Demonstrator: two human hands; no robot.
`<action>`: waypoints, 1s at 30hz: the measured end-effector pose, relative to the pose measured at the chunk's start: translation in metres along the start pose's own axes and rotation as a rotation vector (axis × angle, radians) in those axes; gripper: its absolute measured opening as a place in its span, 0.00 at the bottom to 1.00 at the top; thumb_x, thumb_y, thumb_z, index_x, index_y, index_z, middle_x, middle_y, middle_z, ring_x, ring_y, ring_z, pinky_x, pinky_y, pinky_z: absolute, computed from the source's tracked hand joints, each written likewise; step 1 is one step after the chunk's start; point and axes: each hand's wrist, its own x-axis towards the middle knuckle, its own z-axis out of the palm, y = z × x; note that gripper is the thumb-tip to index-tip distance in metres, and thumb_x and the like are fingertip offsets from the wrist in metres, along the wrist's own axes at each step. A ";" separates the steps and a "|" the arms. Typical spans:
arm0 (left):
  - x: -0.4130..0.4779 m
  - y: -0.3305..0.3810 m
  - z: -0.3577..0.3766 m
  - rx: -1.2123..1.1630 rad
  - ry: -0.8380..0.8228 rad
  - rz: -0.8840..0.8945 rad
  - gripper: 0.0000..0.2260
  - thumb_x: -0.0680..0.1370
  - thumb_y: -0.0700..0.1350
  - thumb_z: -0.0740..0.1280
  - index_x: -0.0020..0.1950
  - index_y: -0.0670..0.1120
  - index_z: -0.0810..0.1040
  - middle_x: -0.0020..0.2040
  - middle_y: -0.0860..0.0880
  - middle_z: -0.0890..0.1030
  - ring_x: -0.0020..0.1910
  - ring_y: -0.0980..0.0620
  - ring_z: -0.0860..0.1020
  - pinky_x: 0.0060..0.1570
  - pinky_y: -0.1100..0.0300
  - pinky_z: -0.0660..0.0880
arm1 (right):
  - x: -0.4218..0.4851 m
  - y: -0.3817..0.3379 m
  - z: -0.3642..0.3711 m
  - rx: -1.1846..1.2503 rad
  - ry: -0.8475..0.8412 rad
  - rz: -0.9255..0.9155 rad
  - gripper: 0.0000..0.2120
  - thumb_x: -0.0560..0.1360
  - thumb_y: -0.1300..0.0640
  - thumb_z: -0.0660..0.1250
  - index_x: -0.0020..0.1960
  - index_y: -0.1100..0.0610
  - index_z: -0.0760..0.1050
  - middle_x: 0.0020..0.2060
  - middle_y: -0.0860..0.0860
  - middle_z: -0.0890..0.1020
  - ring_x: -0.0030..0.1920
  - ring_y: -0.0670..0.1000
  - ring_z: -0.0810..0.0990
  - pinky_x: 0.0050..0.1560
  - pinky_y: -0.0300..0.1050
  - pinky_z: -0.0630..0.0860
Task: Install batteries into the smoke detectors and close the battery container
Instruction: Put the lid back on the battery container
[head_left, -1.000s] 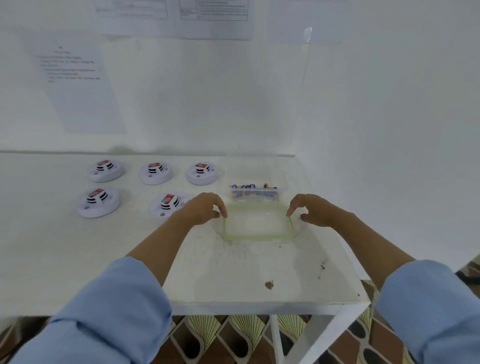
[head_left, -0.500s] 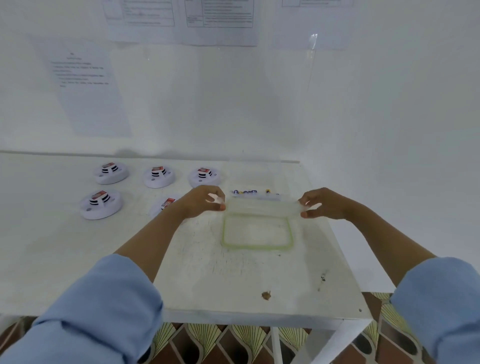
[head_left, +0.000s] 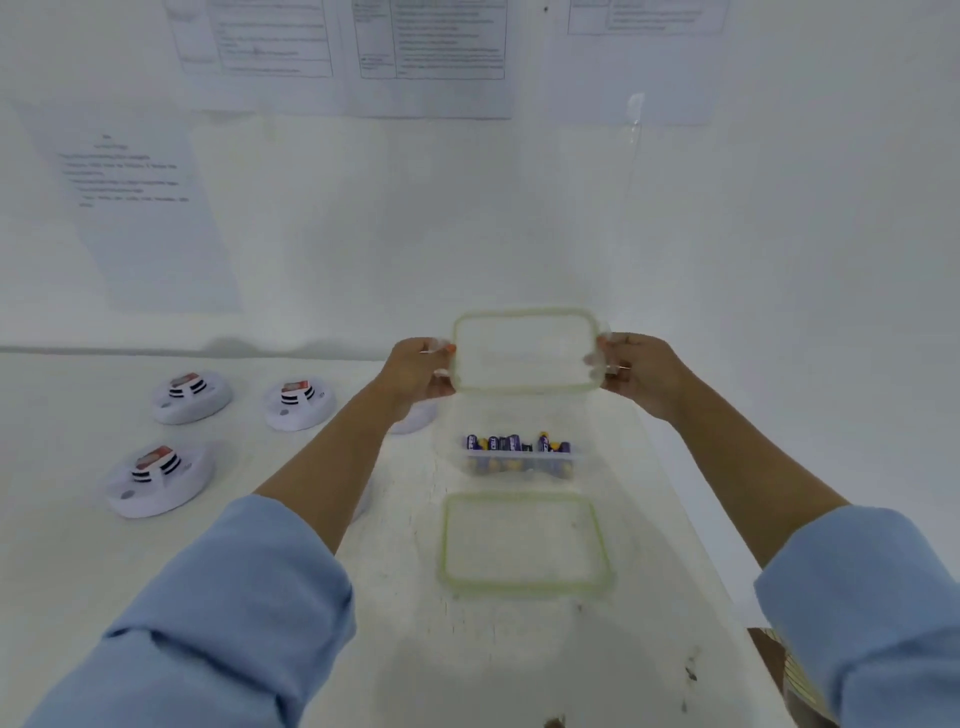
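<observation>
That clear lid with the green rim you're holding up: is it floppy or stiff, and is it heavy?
Probably stiff: the lid looks flat though the left hand and right hand hold only its two short ends. Likely light, since the fingers alone carry it. Its smooth clear plastic may be a little slippery.

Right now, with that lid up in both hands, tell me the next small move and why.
Probably lower the lid straight down onto the open container: left hand and right hand grip its short ends, and the container, with batteries inside, stands uncovered below it. Leave the second green-rimmed piece on the table.
</observation>
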 end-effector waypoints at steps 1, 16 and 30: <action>0.011 0.000 0.001 0.001 -0.011 -0.012 0.07 0.79 0.39 0.62 0.41 0.39 0.72 0.38 0.45 0.77 0.33 0.54 0.79 0.31 0.65 0.78 | 0.010 -0.001 0.003 0.022 0.024 0.005 0.05 0.75 0.64 0.64 0.41 0.60 0.72 0.34 0.55 0.79 0.35 0.50 0.77 0.32 0.37 0.79; 0.100 -0.025 0.004 0.129 0.008 -0.334 0.04 0.74 0.35 0.69 0.42 0.38 0.74 0.41 0.43 0.76 0.36 0.50 0.75 0.30 0.61 0.78 | 0.098 0.024 0.014 -0.293 0.210 0.352 0.10 0.72 0.66 0.69 0.50 0.66 0.72 0.49 0.59 0.72 0.50 0.57 0.73 0.50 0.49 0.76; 0.113 -0.038 0.004 -0.078 0.164 -0.262 0.29 0.71 0.29 0.70 0.70 0.34 0.63 0.62 0.37 0.73 0.57 0.41 0.76 0.56 0.51 0.75 | 0.112 0.033 0.020 -0.244 0.285 0.283 0.20 0.72 0.66 0.69 0.62 0.68 0.69 0.56 0.62 0.75 0.51 0.60 0.76 0.49 0.49 0.76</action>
